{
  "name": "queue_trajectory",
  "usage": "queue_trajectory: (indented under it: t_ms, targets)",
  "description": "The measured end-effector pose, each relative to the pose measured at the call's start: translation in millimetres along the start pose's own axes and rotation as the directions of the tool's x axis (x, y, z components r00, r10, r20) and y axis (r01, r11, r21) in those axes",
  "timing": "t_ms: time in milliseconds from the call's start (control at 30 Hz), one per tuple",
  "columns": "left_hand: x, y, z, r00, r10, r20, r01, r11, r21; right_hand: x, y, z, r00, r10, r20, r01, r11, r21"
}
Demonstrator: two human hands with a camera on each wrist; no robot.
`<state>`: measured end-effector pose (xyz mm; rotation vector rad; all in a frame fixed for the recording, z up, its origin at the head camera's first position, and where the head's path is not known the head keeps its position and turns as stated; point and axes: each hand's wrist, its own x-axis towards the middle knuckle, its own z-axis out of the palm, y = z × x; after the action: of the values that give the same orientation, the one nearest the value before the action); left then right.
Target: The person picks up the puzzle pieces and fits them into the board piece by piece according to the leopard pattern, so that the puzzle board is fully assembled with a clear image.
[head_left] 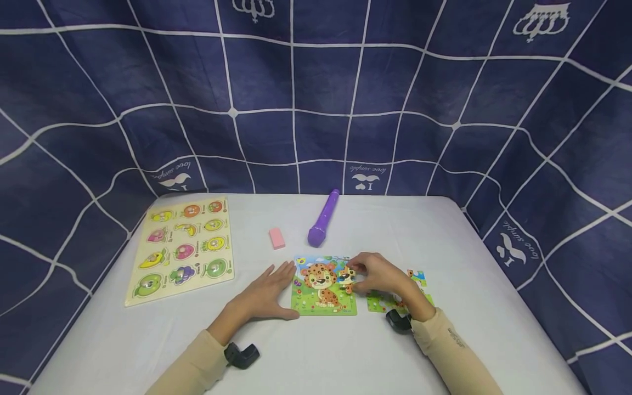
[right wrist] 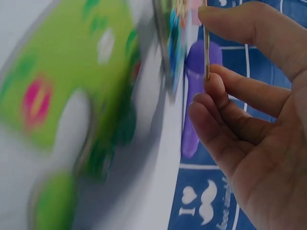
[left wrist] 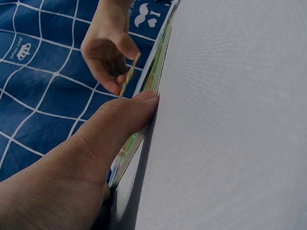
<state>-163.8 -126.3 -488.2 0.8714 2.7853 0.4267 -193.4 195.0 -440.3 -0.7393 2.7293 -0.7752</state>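
- A dark blue curtain with white lines stands behind a white table.
- The puzzle board, showing a spotted cub, lies flat between the hands.
- The left hand, fingers extended and thumb apart, touches the board's left edge.
- The right hand pinches a puzzle piece between thumb and fingers, above the board's right side.
- Loose pieces lie beneath the right wrist, just right of the board.
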Motion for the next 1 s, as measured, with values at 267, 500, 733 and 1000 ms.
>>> queue_trajectory:
  t_ms: [267,500,733,1000]
  targets:
    - [0.7,0.4,0.2,1.0,-0.002,0.004,0.002,1.0,0.006,12.6,-16.3,11.9,0.999,-0.037,0.006,0.037,0.999,-0.02]
    - [1.4,0.2,-0.4,1.0,-0.004,0.009,0.004,1.0,0.002,22.0,-29.6,19.3,0.998,-0.051,0.019,0.052,0.998,-0.045]
    - [1.4,-1.0,1.3,1.0,-0.001,0.005,0.001,1.0,-0.001,29.8,-35.6,25.8,0.999,-0.03,0.036,0.032,0.998,-0.051]
    - [1.8,-0.8,0.2,1.0,0.005,0.008,-0.005,1.0,0.005,34.2,-35.7,31.7,0.999,-0.014,0.049,0.017,0.998,-0.06]
